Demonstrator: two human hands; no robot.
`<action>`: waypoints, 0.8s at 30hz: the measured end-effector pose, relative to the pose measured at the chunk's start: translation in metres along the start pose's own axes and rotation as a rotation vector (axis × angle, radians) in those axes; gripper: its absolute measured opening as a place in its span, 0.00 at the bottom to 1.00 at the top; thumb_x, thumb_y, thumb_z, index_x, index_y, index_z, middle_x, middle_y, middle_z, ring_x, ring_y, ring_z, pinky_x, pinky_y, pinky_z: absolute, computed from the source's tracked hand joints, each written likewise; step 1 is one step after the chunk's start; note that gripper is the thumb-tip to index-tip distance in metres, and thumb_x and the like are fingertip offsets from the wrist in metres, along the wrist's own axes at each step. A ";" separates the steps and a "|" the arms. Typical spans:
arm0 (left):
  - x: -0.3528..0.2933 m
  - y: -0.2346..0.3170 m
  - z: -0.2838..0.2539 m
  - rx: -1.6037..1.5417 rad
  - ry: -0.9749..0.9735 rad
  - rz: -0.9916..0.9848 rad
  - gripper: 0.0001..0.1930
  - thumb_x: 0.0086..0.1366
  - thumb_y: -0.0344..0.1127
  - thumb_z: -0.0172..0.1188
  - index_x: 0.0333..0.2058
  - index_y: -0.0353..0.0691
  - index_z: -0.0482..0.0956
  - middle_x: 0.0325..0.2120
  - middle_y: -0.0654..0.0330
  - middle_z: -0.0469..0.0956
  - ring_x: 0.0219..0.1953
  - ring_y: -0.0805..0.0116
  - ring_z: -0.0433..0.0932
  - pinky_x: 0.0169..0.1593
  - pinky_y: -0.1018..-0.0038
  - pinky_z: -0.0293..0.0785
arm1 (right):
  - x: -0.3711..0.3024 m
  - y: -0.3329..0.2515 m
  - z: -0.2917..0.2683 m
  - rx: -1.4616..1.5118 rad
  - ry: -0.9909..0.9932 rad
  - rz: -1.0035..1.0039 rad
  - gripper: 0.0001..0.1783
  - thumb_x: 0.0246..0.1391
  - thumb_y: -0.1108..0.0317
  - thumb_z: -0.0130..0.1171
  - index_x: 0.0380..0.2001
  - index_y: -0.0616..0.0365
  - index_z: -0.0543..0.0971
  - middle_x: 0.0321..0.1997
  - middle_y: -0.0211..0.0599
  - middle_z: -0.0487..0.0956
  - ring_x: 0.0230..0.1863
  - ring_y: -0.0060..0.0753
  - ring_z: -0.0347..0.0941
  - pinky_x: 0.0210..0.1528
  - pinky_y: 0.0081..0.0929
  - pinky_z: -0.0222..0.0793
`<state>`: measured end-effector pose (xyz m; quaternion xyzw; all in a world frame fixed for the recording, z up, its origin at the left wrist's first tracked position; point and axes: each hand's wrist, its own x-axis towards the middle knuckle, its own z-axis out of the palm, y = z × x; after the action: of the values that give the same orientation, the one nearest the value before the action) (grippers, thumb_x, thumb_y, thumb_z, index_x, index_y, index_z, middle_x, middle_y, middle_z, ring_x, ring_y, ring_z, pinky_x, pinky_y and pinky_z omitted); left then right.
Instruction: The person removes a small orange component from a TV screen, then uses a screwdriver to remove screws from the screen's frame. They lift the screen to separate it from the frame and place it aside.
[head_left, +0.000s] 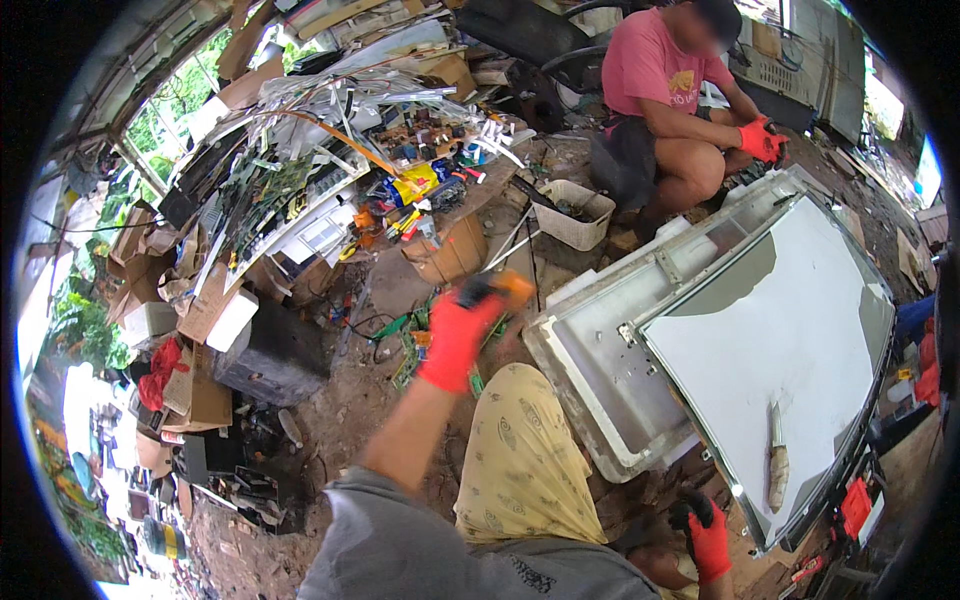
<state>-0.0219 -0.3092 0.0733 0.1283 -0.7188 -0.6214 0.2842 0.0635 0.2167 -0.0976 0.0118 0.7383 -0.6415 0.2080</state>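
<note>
In the head view we see the red-gloved left hand (462,335) holding a blurred orange object (515,289); the right hand (706,537), likewise gloved, has its fingers curled near a white panel (750,330), on which a knife (777,462) lies. Farther back, we observe a co-worker (650,85) near a pale basket (572,228) and heaped scrap (285,180).

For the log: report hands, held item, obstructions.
Left hand gripping orange object, kind unclear. Right hand near white panel, grip unclear. Knife lying on panel.

Wht basket (572,233) sits nr co-worker (672,122) in pink tee (636,66), cardbd box (211,388) by blk case (270,358).
</note>
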 end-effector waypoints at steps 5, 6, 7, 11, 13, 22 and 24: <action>0.104 -0.037 -0.184 0.157 0.386 0.013 0.13 0.54 0.29 0.67 0.39 0.33 0.83 0.31 0.62 0.83 0.31 0.73 0.80 0.38 0.75 0.74 | 0.004 -0.007 0.012 -0.272 -0.103 0.091 0.28 0.53 0.68 0.63 0.57 0.61 0.70 0.55 0.47 0.76 0.56 0.39 0.73 0.56 0.32 0.68; 0.120 -0.037 -0.236 0.384 0.451 0.171 0.13 0.53 0.30 0.68 0.38 0.33 0.83 0.30 0.61 0.83 0.30 0.72 0.80 0.36 0.74 0.75 | 0.009 0.004 0.016 -0.281 -0.161 0.102 0.29 0.53 0.66 0.64 0.58 0.60 0.70 0.55 0.47 0.76 0.56 0.40 0.73 0.56 0.32 0.68; 0.137 -0.033 -0.269 0.603 0.501 0.332 0.13 0.52 0.31 0.68 0.37 0.33 0.84 0.29 0.60 0.83 0.29 0.71 0.80 0.35 0.73 0.75 | 0.013 0.023 0.017 -0.269 -0.140 0.081 0.25 0.53 0.70 0.61 0.55 0.61 0.72 0.52 0.44 0.77 0.52 0.36 0.74 0.54 0.30 0.70; 0.198 -0.037 -0.241 0.879 0.557 0.024 0.18 0.47 0.39 0.71 0.35 0.34 0.84 0.29 0.48 0.83 0.32 0.54 0.83 0.37 0.63 0.76 | 0.015 0.044 0.004 -0.358 -0.006 0.018 0.20 0.53 0.78 0.54 0.50 0.62 0.77 0.46 0.38 0.81 0.45 0.28 0.77 0.49 0.25 0.73; 0.215 -0.040 -0.249 0.992 0.617 -0.021 0.21 0.45 0.43 0.70 0.35 0.34 0.84 0.29 0.46 0.83 0.35 0.50 0.83 0.39 0.62 0.77 | 0.013 0.034 0.007 -0.435 -0.024 0.001 0.19 0.53 0.78 0.54 0.50 0.61 0.77 0.46 0.38 0.81 0.45 0.28 0.77 0.48 0.26 0.72; 0.261 -0.034 -0.280 1.155 0.606 -0.257 0.20 0.48 0.47 0.66 0.33 0.35 0.84 0.35 0.44 0.82 0.40 0.48 0.82 0.44 0.62 0.77 | 0.007 0.010 0.023 -0.387 -0.146 0.035 0.18 0.52 0.73 0.57 0.48 0.59 0.78 0.42 0.39 0.82 0.44 0.29 0.77 0.47 0.27 0.72; 0.269 -0.058 -0.250 1.091 0.571 -0.332 0.21 0.50 0.49 0.65 0.34 0.36 0.84 0.39 0.45 0.82 0.44 0.49 0.80 0.47 0.62 0.76 | 0.001 0.013 0.019 -0.433 -0.102 0.078 0.18 0.52 0.71 0.58 0.48 0.59 0.78 0.42 0.40 0.82 0.45 0.31 0.77 0.48 0.29 0.72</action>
<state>-0.1064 -0.6697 0.1011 0.5247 -0.7984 -0.1431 0.2585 0.0723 0.2011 -0.1121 -0.0370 0.8463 -0.4593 0.2674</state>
